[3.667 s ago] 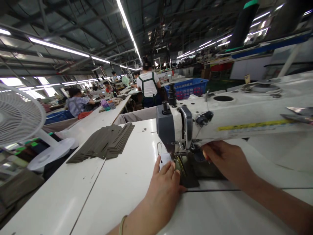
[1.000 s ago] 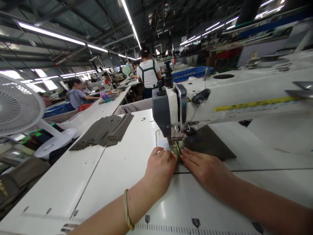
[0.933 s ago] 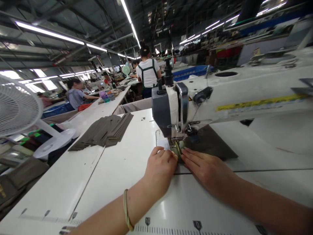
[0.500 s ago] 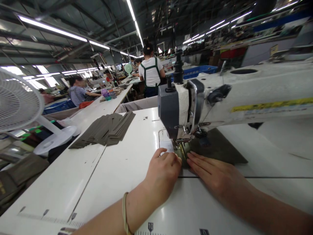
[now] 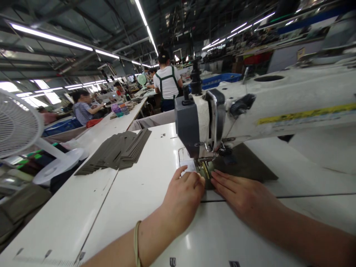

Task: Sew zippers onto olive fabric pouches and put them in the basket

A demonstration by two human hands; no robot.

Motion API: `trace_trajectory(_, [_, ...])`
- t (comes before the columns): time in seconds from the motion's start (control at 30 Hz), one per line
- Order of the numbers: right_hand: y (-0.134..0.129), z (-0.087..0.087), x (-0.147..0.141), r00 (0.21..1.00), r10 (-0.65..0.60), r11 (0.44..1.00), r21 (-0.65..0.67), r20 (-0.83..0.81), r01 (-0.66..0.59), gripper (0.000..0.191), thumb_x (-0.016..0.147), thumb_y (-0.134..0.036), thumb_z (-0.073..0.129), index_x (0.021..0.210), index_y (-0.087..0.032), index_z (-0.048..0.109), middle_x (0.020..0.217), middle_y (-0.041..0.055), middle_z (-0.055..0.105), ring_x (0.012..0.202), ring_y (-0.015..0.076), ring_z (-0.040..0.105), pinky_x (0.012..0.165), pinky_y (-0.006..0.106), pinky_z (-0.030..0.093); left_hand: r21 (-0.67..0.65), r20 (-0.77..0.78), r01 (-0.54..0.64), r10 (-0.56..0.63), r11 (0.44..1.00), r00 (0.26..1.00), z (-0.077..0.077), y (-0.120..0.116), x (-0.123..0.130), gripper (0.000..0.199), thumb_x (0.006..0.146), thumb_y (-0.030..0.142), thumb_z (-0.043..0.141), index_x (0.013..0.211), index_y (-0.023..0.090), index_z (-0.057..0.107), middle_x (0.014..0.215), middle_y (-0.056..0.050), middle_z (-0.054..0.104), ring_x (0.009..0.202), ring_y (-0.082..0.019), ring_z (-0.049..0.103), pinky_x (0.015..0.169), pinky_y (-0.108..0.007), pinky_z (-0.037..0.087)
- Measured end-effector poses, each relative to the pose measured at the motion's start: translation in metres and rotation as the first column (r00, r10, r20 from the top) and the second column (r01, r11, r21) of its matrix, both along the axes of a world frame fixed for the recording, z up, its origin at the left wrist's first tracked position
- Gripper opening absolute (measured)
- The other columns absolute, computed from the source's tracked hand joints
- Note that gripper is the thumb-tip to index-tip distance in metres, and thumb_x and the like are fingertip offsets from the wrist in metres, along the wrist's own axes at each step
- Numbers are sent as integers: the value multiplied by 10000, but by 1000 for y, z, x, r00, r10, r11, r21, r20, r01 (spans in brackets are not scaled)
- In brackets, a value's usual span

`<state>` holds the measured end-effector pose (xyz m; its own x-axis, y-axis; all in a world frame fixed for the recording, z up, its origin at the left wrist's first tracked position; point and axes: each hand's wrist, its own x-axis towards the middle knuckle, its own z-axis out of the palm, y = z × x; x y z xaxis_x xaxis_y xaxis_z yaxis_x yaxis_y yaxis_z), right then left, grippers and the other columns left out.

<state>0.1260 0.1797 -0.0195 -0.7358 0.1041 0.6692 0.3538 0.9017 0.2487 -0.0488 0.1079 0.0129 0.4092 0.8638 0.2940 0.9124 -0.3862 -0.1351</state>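
A strip of gold zipper [image 5: 206, 171] lies on a dark olive fabric piece [image 5: 247, 165], under the presser foot of a white and grey sewing machine [image 5: 198, 122]. My left hand [image 5: 185, 198] is curled at the left edge of the zipper, its thumb and fingertips pinched on the fabric there; the exact grip is partly hidden. My right hand [image 5: 244, 194] lies flat to the right of the zipper, fingers stretched out and pressing on the fabric. The fabric spreads to the right beneath the machine arm.
Stacked dark fabric pieces [image 5: 116, 150] lie on the white table [image 5: 133, 200] to the left. A white fan [image 5: 52, 155] stands at the left edge. Beyond are a worker in a white shirt [image 5: 168, 83], a worker in stripes [image 5: 82, 111] and a blue crate [image 5: 219, 79].
The view has shifted slightly, so the scene sits a little further left. Both hands keep their places beside the zipper at the presser foot.
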Motion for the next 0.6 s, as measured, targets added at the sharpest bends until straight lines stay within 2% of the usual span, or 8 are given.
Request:
trace_trajectory(0.13, [3, -1, -3, 1000, -6, 1000, 14, 4, 6, 332, 768, 8, 387, 881, -59, 692, 954, 128, 690, 856, 198, 659, 756, 274, 555, 7, 19, -1, 1, 1000, 1000, -2, 4, -4, 157, 873, 110, 455, 976, 147, 568, 871, -39, 630, 858, -160, 609, 990, -398, 386])
trace_trajectory(0.33, [8, 2, -7, 1000, -13, 1000, 25, 12, 13, 356, 773, 28, 357, 881, -43, 688, 941, 148, 688, 825, 191, 662, 741, 267, 559, 97, 151, 59, -73, 994, 986, -10, 10, -10, 181, 912, 155, 404, 951, 163, 580, 897, -37, 649, 836, -135, 620, 1008, -387, 370])
trace_trajectory(0.47, [12, 5, -9, 1000, -10, 1000, 3, 7, 10, 367, 782, 32, 349, 878, -67, 688, 923, 130, 696, 803, 168, 663, 744, 242, 551, 80, 192, 49, -64, 996, 979, -11, 15, -11, 151, 899, 164, 440, 928, 169, 589, 894, -28, 657, 853, -137, 623, 1014, -374, 361])
trace_trajectory(0.6, [15, 5, -10, 1000, 21, 1000, -19, 3, -21, 351, 788, 27, 348, 876, -38, 682, 897, 146, 695, 768, 191, 666, 709, 269, 562, 44, 205, 27, -36, 999, 978, -10, 17, -12, 143, 891, 166, 455, 925, 175, 594, 905, -23, 663, 863, -137, 625, 1022, -370, 347])
